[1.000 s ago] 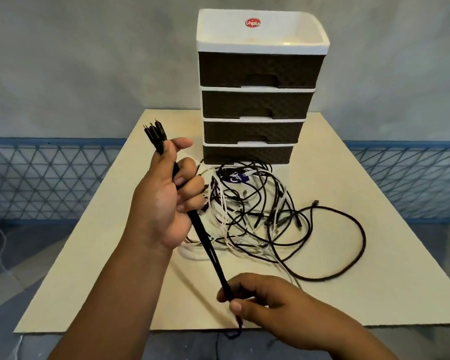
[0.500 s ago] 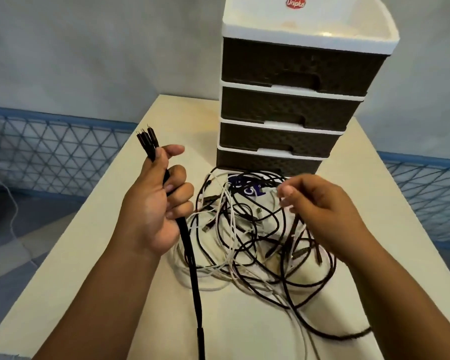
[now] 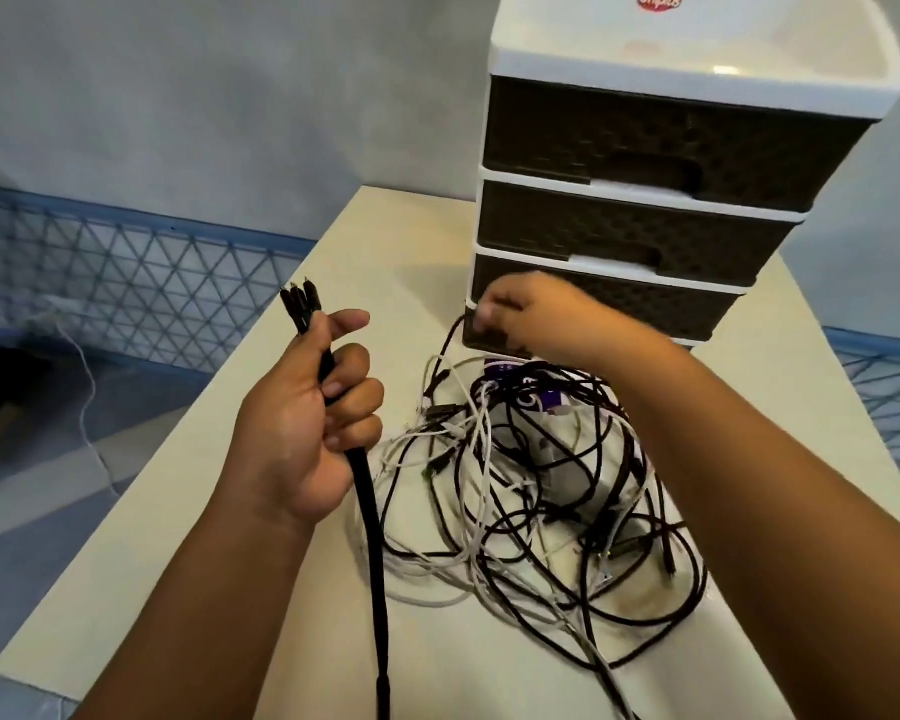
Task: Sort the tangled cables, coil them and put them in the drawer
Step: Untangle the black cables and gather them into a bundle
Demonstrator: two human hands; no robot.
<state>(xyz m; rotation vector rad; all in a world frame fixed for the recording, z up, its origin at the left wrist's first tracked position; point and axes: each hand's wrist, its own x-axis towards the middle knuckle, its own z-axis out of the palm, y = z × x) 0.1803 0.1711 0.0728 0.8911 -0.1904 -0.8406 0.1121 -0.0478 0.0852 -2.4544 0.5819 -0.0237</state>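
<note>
Cables (image 3: 531, 491) lie tangled on the table (image 3: 188, 579) at the drawer unit's (image 3: 645, 200) foot. Left hand (image 3: 302, 428), at nine o'clock of them, grips a black sleeved cable (image 3: 371, 537), plugs up. Right hand (image 3: 536, 319), at twelve o'clock, pinches a dark cable end by the bottom drawer (image 3: 494, 337).

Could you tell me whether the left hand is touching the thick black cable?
Touching. The head view shows the left hand gripping the thick black cable, fingers curled round it, its plugs sticking out above the thumb.
</note>
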